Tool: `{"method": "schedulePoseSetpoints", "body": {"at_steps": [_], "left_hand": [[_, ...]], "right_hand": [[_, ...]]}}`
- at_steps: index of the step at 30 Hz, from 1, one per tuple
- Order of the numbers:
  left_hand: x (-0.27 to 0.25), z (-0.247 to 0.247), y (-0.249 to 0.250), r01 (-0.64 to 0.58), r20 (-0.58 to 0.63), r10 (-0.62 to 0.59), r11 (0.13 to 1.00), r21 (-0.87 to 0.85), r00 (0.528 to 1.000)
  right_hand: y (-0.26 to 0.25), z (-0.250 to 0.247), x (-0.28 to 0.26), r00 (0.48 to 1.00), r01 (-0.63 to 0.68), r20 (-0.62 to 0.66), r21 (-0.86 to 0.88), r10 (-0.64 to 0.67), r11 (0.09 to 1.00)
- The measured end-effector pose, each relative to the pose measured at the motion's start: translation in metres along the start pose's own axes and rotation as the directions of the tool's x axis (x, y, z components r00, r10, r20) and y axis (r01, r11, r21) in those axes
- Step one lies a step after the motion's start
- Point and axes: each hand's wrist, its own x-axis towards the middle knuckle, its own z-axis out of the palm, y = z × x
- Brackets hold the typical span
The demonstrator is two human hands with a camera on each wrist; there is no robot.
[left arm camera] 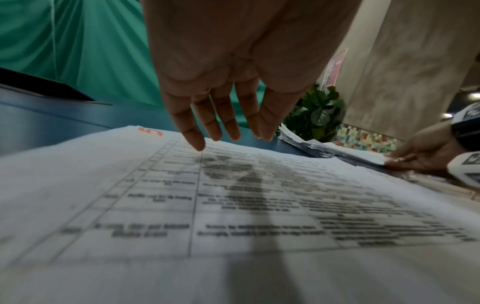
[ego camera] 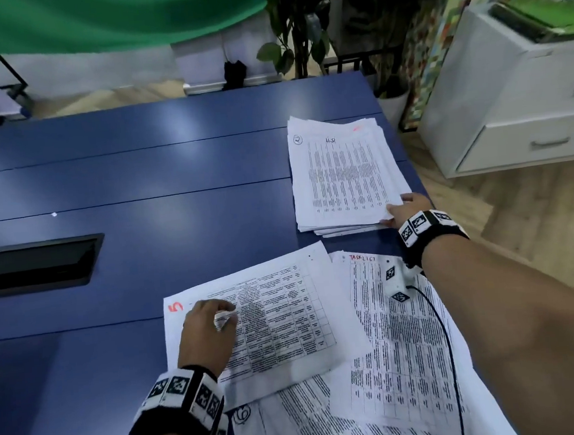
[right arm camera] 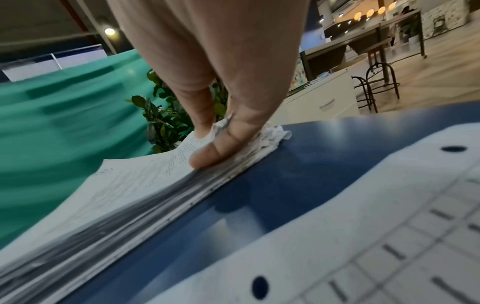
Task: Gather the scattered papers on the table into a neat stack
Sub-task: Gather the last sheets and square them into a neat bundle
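Note:
A thick stack of printed papers [ego camera: 344,175] [right arm camera: 116,195] lies at the right edge of the blue table [ego camera: 172,178]. My right hand [ego camera: 403,208] [right arm camera: 207,148] pinches the stack's near right corner, thumb on top. Nearer to me loose sheets overlap: one marked with a red 5 [ego camera: 279,314] [left arm camera: 233,205], a "TASK LIST" sheet [ego camera: 392,346] to its right, and a sheet marked 6 [ego camera: 294,419] below. My left hand [ego camera: 208,326] [left arm camera: 228,131] reaches down with straight fingers, the fingertips touching the top of the red 5 sheet.
A black recessed hatch [ego camera: 38,262] sits in the tabletop at the left. A black cable [ego camera: 446,342] runs from my right wrist over the task list sheet. Beyond the table's right edge stand a white drawer cabinet [ego camera: 511,114] and a potted plant [ego camera: 298,27].

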Motion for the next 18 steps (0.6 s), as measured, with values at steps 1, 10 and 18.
{"method": "schedulePoseSetpoints", "body": {"at_steps": [1,10,18], "left_hand": [[0.005,0.001,0.001,-0.015,0.006,0.015,0.999,0.030,1.000],[0.052,-0.003,0.001,-0.005,0.245,-0.098,0.921,0.389,0.965],[0.019,-0.009,0.004,-0.012,0.223,-0.175,0.761,0.649,0.959]], "right_hand": [[0.003,-0.001,0.000,0.999,0.034,-0.030,-0.006,-0.034,0.999],[0.060,-0.056,-0.101,0.973,0.187,0.022,-0.664,-0.232,0.724],[0.137,-0.073,-0.182,0.951,-0.109,-0.284,-0.670,-0.118,0.735]]}}
